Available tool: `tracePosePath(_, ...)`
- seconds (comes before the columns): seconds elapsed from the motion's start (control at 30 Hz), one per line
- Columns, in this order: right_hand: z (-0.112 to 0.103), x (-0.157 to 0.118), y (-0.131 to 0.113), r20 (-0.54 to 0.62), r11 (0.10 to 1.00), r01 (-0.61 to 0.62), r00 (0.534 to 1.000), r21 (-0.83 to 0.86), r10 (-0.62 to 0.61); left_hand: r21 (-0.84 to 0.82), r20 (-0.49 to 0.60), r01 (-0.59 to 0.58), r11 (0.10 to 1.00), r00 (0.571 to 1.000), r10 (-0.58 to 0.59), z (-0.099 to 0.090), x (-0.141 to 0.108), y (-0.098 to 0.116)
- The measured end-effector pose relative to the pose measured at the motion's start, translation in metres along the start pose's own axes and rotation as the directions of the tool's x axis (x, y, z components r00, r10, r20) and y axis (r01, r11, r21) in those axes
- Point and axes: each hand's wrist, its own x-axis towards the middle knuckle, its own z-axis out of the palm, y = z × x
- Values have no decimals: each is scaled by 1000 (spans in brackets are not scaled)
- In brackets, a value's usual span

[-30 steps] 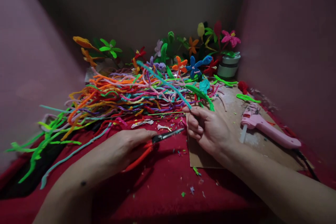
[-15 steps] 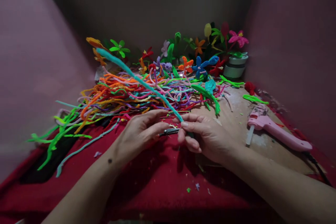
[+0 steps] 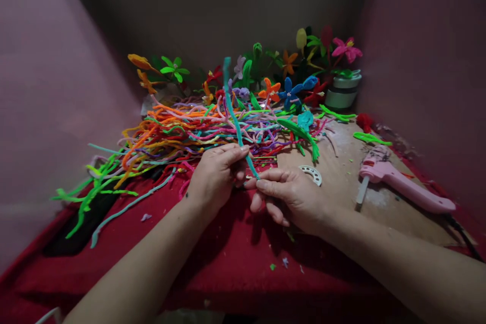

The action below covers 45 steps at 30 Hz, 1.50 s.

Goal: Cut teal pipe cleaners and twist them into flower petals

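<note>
A turquoise pipe cleaner (image 3: 234,117) rises from between my hands, its far end pointing up and slightly left. My right hand (image 3: 292,195) pinches its lower end between thumb and index finger, the other fingers loosely curled. Higher up, my left hand (image 3: 216,174) has closed on the stem with thumb and fingertips; its lower fingers are partly hidden. Behind the hands lies a big heap of coloured pipe cleaners (image 3: 178,134). A white ring with holes (image 3: 312,174) rests on the brown board, partly covered by my right hand.
On the board (image 3: 341,162) to the right is a pink glue gun (image 3: 402,185) with its cord trailing. Pipe-cleaner flowers (image 3: 289,92) stand along the back, beside a pale pot (image 3: 343,90). Green stems (image 3: 91,187) hang over a dark flat object at left. Small scraps dot the red cloth (image 3: 243,273).
My left hand has come up and closed on the turquoise pipe cleaner. The stem has swung from a leftward slant to nearly upright. Scissors that showed between my hands are now hidden.
</note>
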Motion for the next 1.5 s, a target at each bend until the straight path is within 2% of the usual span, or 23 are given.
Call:
tracePosePath(0.1, 0, -1, 1, 53, 999, -22, 998, 32, 20, -159, 64, 80, 984, 995, -71, 2, 0, -6)
tracePosePath(0.27, 2, -2, 1, 146, 992, -3, 989, 130, -16, -260, 115, 96, 961, 991, -67, -2, -3, -5)
tracePosePath(0.37, 2, -2, 1, 159, 986, 24, 986, 166, -51, -237, 101, 94, 967, 992, -72, -4, -5, -4)
tracePosePath(0.47, 2, -1, 2, 147, 987, 11, 988, 161, -35, -202, 65, 64, 977, 997, -52, -5, -8, -4)
tracePosePath(0.77, 3, 1, 3, -12, 999, 39, 999, 20, -38, -128, 35, 32, 991, 999, -28, -4, -8, -8)
tracePosePath(1.03, 4, -1, 1, -77, 998, 35, 996, -60, -40, -101, 75, 38, 994, 997, -30, -5, -7, -10)
tracePosePath(1.27, 3, -2, 1, -86, 990, 97, 991, -103, -106, -83, 77, 28, 996, 997, -21, -6, -8, -13)
tracePosePath(1.43, 5, -3, -1, -47, 988, 111, 992, -109, -116, -80, 90, 34, 996, 996, -26, -6, -6, -15)
tracePosePath(1.5, 4, -2, -2, -51, 991, 102, 993, -90, -107, -27, 102, 26, 999, 995, -23, -7, -5, -12)
